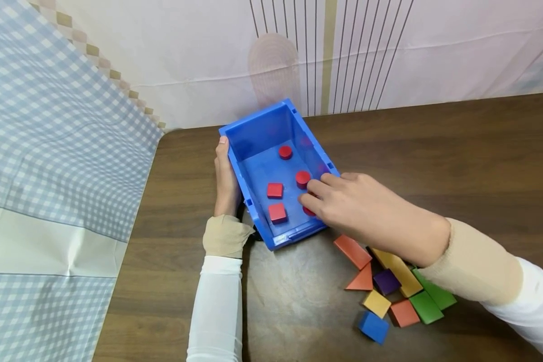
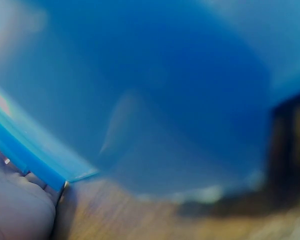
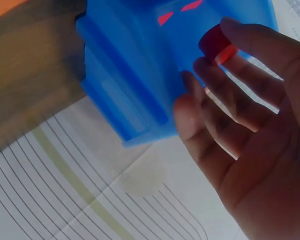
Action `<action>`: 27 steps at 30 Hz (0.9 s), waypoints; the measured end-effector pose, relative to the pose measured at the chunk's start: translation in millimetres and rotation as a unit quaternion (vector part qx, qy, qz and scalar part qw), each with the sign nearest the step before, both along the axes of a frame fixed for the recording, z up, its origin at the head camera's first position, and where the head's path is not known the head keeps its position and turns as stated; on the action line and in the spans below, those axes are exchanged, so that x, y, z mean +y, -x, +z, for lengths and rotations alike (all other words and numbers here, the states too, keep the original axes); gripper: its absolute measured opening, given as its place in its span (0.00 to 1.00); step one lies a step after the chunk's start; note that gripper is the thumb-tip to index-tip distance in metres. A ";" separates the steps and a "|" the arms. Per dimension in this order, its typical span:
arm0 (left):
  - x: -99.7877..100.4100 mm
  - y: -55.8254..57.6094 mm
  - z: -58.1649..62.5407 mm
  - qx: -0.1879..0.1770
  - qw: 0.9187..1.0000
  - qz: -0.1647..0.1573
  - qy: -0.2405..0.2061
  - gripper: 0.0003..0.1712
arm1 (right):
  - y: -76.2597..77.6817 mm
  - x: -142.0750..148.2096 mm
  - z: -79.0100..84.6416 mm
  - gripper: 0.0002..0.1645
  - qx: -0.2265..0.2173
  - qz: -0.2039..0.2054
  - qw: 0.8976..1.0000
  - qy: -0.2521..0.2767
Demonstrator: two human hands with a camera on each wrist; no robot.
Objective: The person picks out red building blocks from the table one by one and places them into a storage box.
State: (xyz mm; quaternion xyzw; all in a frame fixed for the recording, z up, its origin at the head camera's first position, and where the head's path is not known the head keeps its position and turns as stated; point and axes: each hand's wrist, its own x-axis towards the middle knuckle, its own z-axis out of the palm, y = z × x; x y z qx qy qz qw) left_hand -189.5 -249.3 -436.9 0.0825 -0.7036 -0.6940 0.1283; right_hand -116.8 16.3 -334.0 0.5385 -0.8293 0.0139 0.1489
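Note:
My left hand (image 1: pixel 226 181) holds a blue plastic bin (image 1: pixel 253 213) at its left side, thumb up at the rim. In the left wrist view the bin's wall (image 2: pixel 155 90) fills most of the picture, blurred. Over the bin's right side, my right hand (image 1: pixel 344 198) pinches a red cylinder (image 3: pixel 216 44) between thumb and fingertip, the other fingers loosely bent. From above, that cylinder is mostly hidden by the hand. On the bin's floor lie two red round blocks, one far (image 1: pixel 285 152) and one nearer (image 1: pixel 303 178), plus two red square blocks (image 1: pixel 277 213).
To the right, beneath my right forearm, several coloured wooden blocks lie on the brown table (image 1: pixel 172 281): an orange triangle (image 1: pixel 362 279), a purple block (image 1: pixel 386 281), a blue block (image 1: pixel 373 327) and green blocks (image 1: pixel 427 306). A patterned cloth (image 1: pixel 185 60) hangs behind the table.

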 end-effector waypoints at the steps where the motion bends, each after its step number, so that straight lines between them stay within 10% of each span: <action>1: 0.6 0.5 -0.3 0.000 1.000 -0.002 0.000 0.36 | 1.6 1.2 1.3 0.18 -0.005 0.001 1.000 -0.002; 27: 2.2 7.6 -3.3 0.018 1.000 0.002 -0.017 0.38 | 26.6 0.0 14.4 0.20 -0.032 -0.006 0.998 -0.046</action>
